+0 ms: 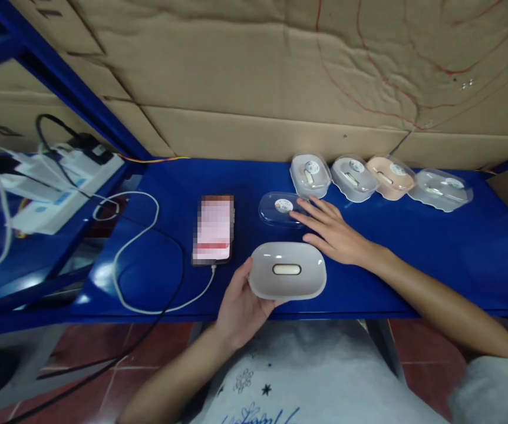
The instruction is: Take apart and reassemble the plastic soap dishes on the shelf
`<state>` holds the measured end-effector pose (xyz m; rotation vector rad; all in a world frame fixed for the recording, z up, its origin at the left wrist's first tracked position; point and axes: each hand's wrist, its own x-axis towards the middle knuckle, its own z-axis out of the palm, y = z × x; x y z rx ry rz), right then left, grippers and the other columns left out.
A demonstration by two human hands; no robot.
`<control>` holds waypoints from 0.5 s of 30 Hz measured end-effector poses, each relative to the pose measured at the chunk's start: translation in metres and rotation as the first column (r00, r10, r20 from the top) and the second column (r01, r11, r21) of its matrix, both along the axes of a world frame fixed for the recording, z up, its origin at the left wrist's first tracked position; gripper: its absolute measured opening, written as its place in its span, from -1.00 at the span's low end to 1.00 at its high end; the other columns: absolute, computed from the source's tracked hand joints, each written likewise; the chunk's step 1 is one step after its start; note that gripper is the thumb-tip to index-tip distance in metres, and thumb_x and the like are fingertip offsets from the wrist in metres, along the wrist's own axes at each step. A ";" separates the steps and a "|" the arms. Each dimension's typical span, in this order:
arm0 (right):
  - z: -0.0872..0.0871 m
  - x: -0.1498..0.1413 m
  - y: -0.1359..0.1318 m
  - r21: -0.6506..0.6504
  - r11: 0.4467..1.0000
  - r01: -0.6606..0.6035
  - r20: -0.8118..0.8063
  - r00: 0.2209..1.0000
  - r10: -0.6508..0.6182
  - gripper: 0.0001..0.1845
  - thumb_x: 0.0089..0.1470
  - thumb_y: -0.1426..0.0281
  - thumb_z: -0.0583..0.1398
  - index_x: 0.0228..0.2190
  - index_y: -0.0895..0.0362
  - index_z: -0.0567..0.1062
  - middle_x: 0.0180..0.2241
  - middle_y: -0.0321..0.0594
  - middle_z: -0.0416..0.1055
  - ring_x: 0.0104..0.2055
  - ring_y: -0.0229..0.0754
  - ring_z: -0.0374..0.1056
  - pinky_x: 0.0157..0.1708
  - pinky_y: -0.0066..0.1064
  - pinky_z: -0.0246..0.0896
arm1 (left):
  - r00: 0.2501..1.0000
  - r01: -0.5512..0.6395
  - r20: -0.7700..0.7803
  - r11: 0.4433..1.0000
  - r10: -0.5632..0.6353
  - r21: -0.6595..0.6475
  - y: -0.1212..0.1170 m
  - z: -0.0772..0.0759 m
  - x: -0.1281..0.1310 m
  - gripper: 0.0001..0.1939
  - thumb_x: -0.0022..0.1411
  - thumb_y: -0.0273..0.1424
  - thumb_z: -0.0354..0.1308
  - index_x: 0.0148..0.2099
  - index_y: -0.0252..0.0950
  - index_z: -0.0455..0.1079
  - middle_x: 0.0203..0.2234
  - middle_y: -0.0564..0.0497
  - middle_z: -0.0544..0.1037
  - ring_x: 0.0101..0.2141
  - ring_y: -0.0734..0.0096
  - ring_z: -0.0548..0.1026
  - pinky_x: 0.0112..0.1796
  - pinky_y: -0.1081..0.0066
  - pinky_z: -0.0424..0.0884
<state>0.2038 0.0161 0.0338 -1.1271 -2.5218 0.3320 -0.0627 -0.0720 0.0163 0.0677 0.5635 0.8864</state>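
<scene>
Grey dish gripped in your left hand, near side
Your right hand is fanned open over the clear lid, can't tell if touching; phone plus cable clutter the left, four lidded dishes line far right.

Apparent workshop: blue tabletop, cardboard along its far edge, loaded power strip beyond its left edge.

No clearly readable text
</scene>
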 end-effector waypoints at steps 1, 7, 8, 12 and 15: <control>-0.004 0.001 0.004 0.020 1.000 0.021 0.020 1.000 -0.021 -0.48 0.49 0.13 0.05 0.34 0.00 0.36 0.42 0.00 0.27 0.55 0.21 0.00 0.43 0.34 -0.03 | 1.000 0.007 0.003 1.000 -0.007 0.001 0.000 0.000 0.000 -0.64 0.53 -0.15 0.11 0.12 -0.23 0.57 -0.02 -0.03 0.72 0.04 0.09 0.66 0.05 0.12 0.63; -0.010 0.015 0.002 0.065 0.993 0.097 0.047 0.994 -0.100 -0.31 0.24 0.02 0.33 0.26 0.06 0.40 0.33 0.15 0.30 0.42 0.31 0.23 0.34 0.29 0.14 | 0.996 0.080 0.024 0.997 -0.080 0.014 0.001 -0.005 -0.003 -0.65 0.53 -0.15 0.12 0.09 -0.25 0.58 -0.09 -0.05 0.73 -0.04 0.13 0.68 0.05 0.12 0.63; -0.008 0.018 0.002 0.033 0.994 0.102 0.054 0.993 -0.104 -0.29 0.25 0.05 0.33 0.30 0.03 0.36 0.37 0.13 0.27 0.41 0.30 0.24 0.32 0.27 0.20 | 0.995 0.091 0.026 0.996 -0.091 0.015 0.001 -0.006 -0.004 -0.65 0.53 -0.16 0.12 0.10 -0.25 0.58 -0.09 -0.06 0.73 -0.04 0.12 0.68 0.04 0.13 0.63; 0.011 0.018 -0.007 -0.017 0.991 0.134 -0.138 0.981 -0.135 -0.34 0.30 0.12 0.31 0.32 -0.02 0.34 0.34 0.03 0.34 0.40 0.15 0.30 0.35 0.11 0.26 | 0.992 0.121 0.034 0.992 -0.122 0.033 0.001 -0.005 -0.003 -0.61 0.56 -0.14 0.08 0.14 -0.26 0.57 -0.01 -0.11 0.72 -0.01 0.07 0.67 -0.03 0.13 0.66; 0.028 0.006 -0.027 -0.006 0.999 0.046 -0.210 0.977 -0.047 -0.29 0.29 0.10 0.32 0.36 -0.02 0.31 0.38 0.01 0.30 0.42 0.14 0.26 0.37 0.07 0.25 | 0.989 0.131 0.055 0.989 -0.134 0.065 0.001 -0.005 -0.003 -0.55 0.58 -0.09 0.02 0.22 -0.26 0.53 0.09 -0.15 0.68 0.06 0.02 0.65 0.00 0.05 0.65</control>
